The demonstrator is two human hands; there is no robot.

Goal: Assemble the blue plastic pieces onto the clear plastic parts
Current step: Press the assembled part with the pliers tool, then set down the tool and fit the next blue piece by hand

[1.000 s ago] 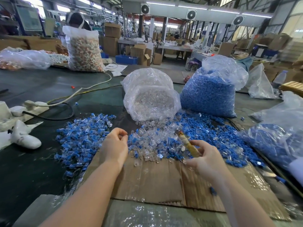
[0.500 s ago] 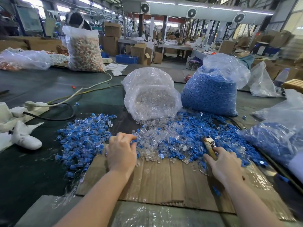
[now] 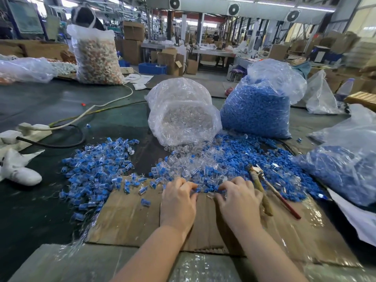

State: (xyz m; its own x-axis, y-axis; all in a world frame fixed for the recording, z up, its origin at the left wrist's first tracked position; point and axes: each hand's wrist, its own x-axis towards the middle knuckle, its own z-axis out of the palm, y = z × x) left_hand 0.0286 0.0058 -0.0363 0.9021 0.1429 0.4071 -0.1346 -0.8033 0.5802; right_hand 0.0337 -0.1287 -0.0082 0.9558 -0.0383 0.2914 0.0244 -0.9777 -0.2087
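A mixed heap of clear plastic parts and blue plastic pieces lies in front of me on a cardboard sheet. My left hand and my right hand sit side by side at the heap's near edge, with bent fingers reaching into the pieces. My left fingertips are buried, so I cannot see whether they pinch anything. My right fingers touch blue pieces, and I see no grip. A pile of joined blue-and-clear parts lies to the left.
Pliers with a wrapped handle and a red handle lie just right of my right hand. Behind the heap are a bag of clear parts and a bag of blue pieces. Another blue-filled bag is at the right. A power strip and cable lie at the left.
My right hand has laid the pliers down on the pile and moved left to the heap's near edge. My left hand has moved right, up to the heap.
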